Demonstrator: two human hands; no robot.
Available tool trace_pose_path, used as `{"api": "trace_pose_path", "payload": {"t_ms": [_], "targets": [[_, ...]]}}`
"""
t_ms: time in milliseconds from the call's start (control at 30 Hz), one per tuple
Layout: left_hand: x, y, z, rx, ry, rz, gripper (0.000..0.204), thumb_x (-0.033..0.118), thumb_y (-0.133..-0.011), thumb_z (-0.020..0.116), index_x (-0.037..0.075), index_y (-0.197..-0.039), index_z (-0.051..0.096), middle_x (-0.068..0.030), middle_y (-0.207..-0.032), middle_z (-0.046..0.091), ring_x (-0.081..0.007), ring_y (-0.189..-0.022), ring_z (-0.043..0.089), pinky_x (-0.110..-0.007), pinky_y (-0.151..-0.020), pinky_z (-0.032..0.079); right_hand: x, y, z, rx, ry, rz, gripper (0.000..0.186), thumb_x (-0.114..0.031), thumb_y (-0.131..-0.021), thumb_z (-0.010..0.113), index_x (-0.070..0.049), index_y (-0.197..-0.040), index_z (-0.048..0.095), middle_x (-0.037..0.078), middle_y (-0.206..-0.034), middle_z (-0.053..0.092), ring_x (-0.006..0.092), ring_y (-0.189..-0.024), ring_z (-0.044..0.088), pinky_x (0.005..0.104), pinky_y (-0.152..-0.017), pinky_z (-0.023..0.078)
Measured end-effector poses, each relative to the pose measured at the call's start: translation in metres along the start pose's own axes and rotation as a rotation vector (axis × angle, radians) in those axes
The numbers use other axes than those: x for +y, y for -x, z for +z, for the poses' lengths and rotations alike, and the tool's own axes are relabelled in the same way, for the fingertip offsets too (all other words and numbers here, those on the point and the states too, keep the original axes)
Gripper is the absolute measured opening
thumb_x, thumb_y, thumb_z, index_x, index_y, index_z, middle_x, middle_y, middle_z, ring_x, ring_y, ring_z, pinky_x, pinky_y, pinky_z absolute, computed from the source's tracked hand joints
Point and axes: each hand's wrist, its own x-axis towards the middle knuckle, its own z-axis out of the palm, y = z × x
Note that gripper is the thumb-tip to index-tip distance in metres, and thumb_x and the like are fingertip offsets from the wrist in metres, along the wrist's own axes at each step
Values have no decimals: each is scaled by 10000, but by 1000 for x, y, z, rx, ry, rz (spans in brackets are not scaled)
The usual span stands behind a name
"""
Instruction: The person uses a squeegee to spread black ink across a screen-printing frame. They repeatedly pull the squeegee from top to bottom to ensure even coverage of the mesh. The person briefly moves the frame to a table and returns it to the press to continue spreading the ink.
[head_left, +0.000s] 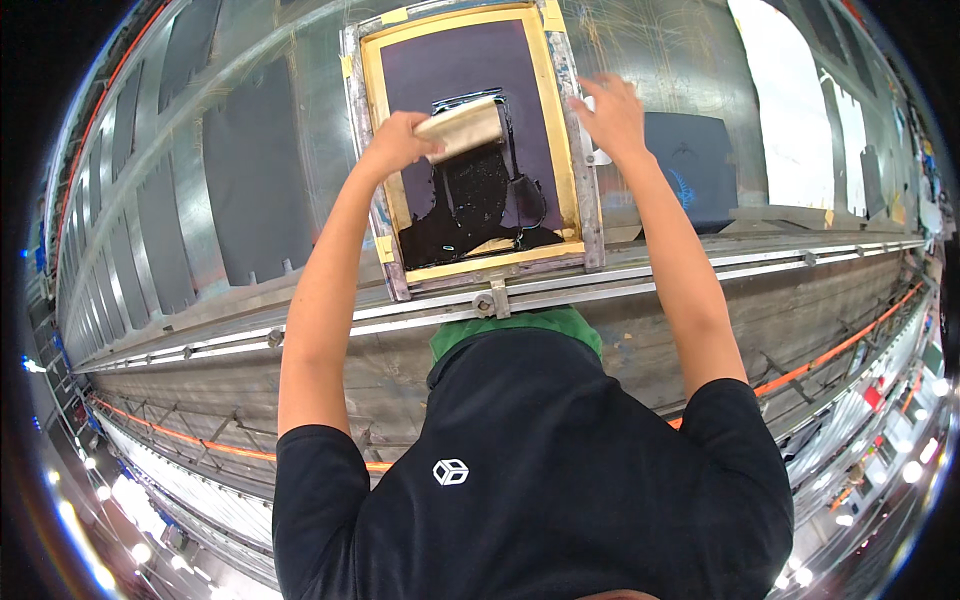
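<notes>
A screen-printing frame (pixel 586 190) lies on the long table in front of me, its mesh bordered with yellow tape. My left hand (pixel 398 143) grips one end of a squeegee (pixel 468 130), a wide pale block set across the mesh. Glossy black ink (pixel 470 195) covers the mesh on the near side of the squeegee, thickest at the lower left. Just past the frame's right edge is my right hand (pixel 612 112), thumb and fingers apart, holding nothing I can see. Close to it, a small white fitting (pixel 597 157) sits on the frame's side.
Right of the frame lies a dark fabric piece (pixel 690 165) with a blue print. White panels (pixel 785 100) are farther right. Several dark panels (pixel 255 170) line the table's left part. A metal rail (pixel 640 277) with a clamp (pixel 485 304) runs along the near edge.
</notes>
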Motion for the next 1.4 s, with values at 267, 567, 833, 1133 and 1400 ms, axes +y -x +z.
{"api": "trace_pose_path", "payload": {"t_ms": [267, 567, 833, 1133, 1400], "targets": [[10, 2, 39, 491, -225, 257, 313, 144, -821, 768, 106, -1132, 765, -127, -1008, 757, -313, -929, 699, -390, -854, 539, -81, -37, 1, -480, -368, -309, 455, -167, -807, 786, -98, -1244, 682, 115, -1181, 677, 337, -1127, 615, 422, -992, 490], [2, 116, 134, 536, -262, 328, 525, -106, -641, 688, 116, -1109, 769, -39, -1161, 747, -261, -1039, 674, -356, -902, 566, -95, 134, -31, -397, -606, -232, 483, -20, -734, 762, -22, -1207, 663, 153, -1236, 634, 358, -1155, 600, 448, -1006, 490], [-6, 50, 82, 688, -251, 513, 421, -55, -699, 726, 114, -1084, 752, -57, -1070, 759, -277, -1015, 700, -387, -902, 562, -85, 41, -10, -141, -509, -375, 351, -114, -770, 746, -57, -1113, 704, 108, -1122, 693, 321, -1068, 627, 431, -956, 514], [-6, 10, 63, 616, -331, 394, 354, 100, -752, 824, 161, -1098, 787, -111, -984, 752, -306, -927, 707, -383, -816, 561, -74, 14, 14, -228, -503, -292, 400, -100, -795, 753, -72, -1189, 693, 122, -1221, 688, 331, -1148, 623, 428, -980, 506], [-10, 118, 137, 503, -249, 344, 458, -118, -655, 670, 69, -1064, 760, -75, -1143, 749, -273, -1037, 690, -375, -914, 566, -91, 141, -28, -375, -593, -228, 456, -85, -774, 770, -35, -1217, 674, 162, -1229, 679, 368, -1168, 611, 438, -1027, 493]]}}
